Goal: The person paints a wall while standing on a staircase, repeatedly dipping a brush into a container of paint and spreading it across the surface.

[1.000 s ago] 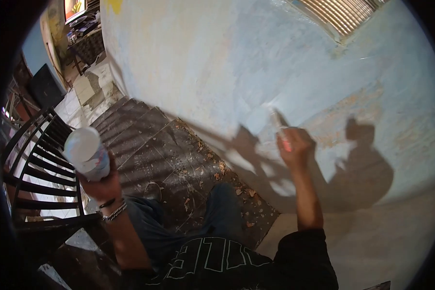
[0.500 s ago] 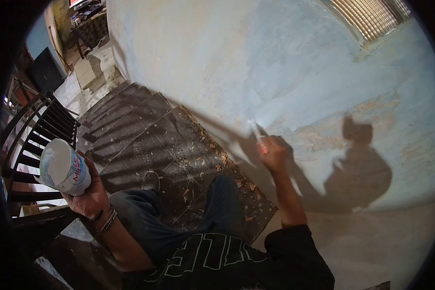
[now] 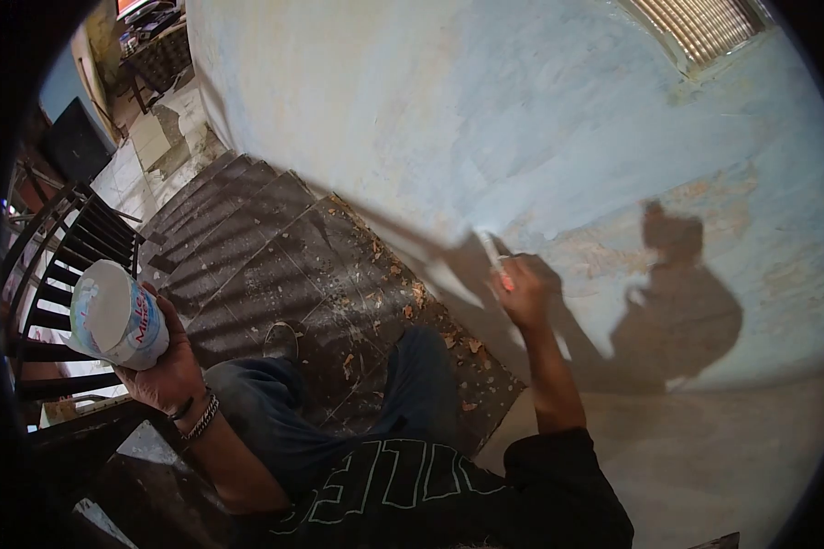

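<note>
A brush (image 3: 494, 253) is being gripped by the right hand (image 3: 526, 291), fingers curled, the wall (image 3: 558, 110) seemingly being touched beyond them; a cup (image 3: 142, 329) is being cradled in the left hand's wrapped fingers (image 3: 176, 343). Light, even pressure is being called for.

"Le Mine" (image 3: 146, 322) is being shown on the cup (image 3: 119, 318), mid-left. Unclear outlined letters (image 3: 373, 479) are being displayed on the shirt (image 3: 558, 489), bottom centre.
</note>
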`<action>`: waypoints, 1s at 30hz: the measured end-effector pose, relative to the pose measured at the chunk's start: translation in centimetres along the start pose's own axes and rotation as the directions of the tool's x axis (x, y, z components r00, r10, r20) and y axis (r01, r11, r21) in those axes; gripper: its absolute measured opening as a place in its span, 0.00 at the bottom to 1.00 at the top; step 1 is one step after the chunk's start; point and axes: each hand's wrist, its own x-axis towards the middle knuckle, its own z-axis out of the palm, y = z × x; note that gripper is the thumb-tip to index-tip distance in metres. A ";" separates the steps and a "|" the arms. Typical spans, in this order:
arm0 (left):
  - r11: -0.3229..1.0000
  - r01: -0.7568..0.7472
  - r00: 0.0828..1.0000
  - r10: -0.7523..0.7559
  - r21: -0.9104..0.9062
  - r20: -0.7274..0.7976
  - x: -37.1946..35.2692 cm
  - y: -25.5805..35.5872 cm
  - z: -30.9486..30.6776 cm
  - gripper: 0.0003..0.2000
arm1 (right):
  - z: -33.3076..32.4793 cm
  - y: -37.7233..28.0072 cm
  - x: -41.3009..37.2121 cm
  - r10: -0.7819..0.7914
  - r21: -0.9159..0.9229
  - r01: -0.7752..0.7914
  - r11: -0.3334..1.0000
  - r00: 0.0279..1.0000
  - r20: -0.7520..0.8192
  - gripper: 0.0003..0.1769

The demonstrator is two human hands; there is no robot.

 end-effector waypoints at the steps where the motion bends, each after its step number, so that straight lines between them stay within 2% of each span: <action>1: 1.000 0.000 1.000 0.000 -0.005 -0.001 -0.1 0.0 0.0 0.32 | -2.7 -1.3 0.8 0.034 0.004 -0.034 0.999 0.999 -0.017 0.10; 2: 1.000 -0.001 1.000 0.001 -0.001 -0.007 -0.1 0.1 0.2 0.32 | -5.3 -2.0 1.7 -0.119 -0.148 0.095 0.984 0.980 -0.161 0.10; 3: 1.000 0.000 1.000 0.000 0.003 -0.013 -0.2 0.1 0.3 0.32 | -8.3 -2.6 2.6 -0.193 -0.205 0.146 0.968 0.953 -0.233 0.10; 6: 1.000 -0.001 0.999 0.001 0.005 0.035 0.0 0.3 0.1 0.33 | -13.8 -4.4 3.3 -0.130 -0.175 0.079 0.981 0.946 -0.299 0.09; 8: 1.000 -0.001 0.998 0.001 0.001 0.063 -0.2 0.6 0.2 0.33 | -13.4 -4.4 2.1 -0.128 -0.256 0.081 0.963 0.977 -0.172 0.09; 10: 1.000 -0.010 0.998 0.010 0.009 0.059 -0.4 0.6 0.4 0.33 | -8.5 -3.2 0.6 -0.197 -0.100 0.182 0.978 0.966 -0.168 0.06; 12: 0.999 -0.039 0.999 0.039 0.011 0.028 -0.6 0.9 0.4 0.32 | -2.0 -1.1 -1.9 -0.232 -0.115 0.230 0.966 0.973 -0.004 0.06; 14: 0.999 -0.039 0.999 0.039 0.018 0.012 -0.5 1.4 -0.1 0.32 | 2.1 -0.2 -2.9 -0.195 -0.131 0.215 0.968 0.970 0.147 0.06; 17: 0.996 -0.066 0.998 0.067 0.058 -0.011 -0.5 2.0 -0.5 0.33 | 1.2 1.7 -1.9 -0.172 -0.195 0.182 0.964 0.983 0.066 0.08; 19: 0.994 -0.079 0.997 0.080 0.074 -0.012 -0.7 2.0 -0.7 0.33 | -4.4 0.2 0.4 -0.189 -0.205 0.174 0.963 0.980 -0.060 0.10; 20: 0.995 -0.075 0.997 0.075 0.070 -0.002 -0.8 2.2 -0.6 0.33 | -8.4 -0.7 2.2 -0.295 -0.282 0.256 0.925 0.949 -0.106 0.13; 21: 0.995 -0.067 0.998 0.066 0.068 0.010 -0.7 2.0 -0.4 0.33 | -11.8 -1.4 3.0 -0.210 -0.273 0.177 0.945 0.973 -0.096 0.12; 22: 0.996 -0.063 0.998 0.062 0.070 0.007 -0.6 1.8 -0.3 0.33 | -15.1 -1.4 4.2 -0.339 -0.378 0.281 0.882 0.936 -0.095 0.11; 23: 0.996 -0.062 0.998 0.062 0.071 0.004 -0.5 1.7 -0.2 0.34 | -17.9 0.4 3.5 -0.403 -0.396 0.322 0.860 0.904 -0.142 0.10; 24: 0.995 -0.066 0.998 0.066 0.071 0.001 -0.5 1.6 -0.1 0.34 | -21.5 -3.6 4.7 -0.239 -0.346 0.192 0.918 0.966 -0.097 0.08; 25: 0.994 -0.072 0.997 0.072 0.084 0.002 -0.4 1.4 -0.2 0.34 | -23.5 -5.3 5.4 -0.278 -0.316 0.208 0.926 0.941 -0.193 0.08; 26: 0.998 -0.043 0.998 0.041 0.049 0.040 -0.4 1.2 -0.3 0.33 | -25.0 -7.1 6.0 -0.370 -0.379 0.265 0.887 0.898 -0.237 0.07; 28: 1.000 0.025 0.993 -0.023 -0.013 0.120 -0.4 0.5 -0.4 0.31 | -25.2 -7.6 4.9 -0.372 -0.420 0.206 0.884 0.855 -0.362 0.07; 30: 1.000 0.012 0.999 -0.012 0.006 0.041 -0.1 0.2 -0.9 0.32 | -22.4 -6.5 2.9 -0.413 -0.349 0.337 0.874 0.895 -0.171 0.08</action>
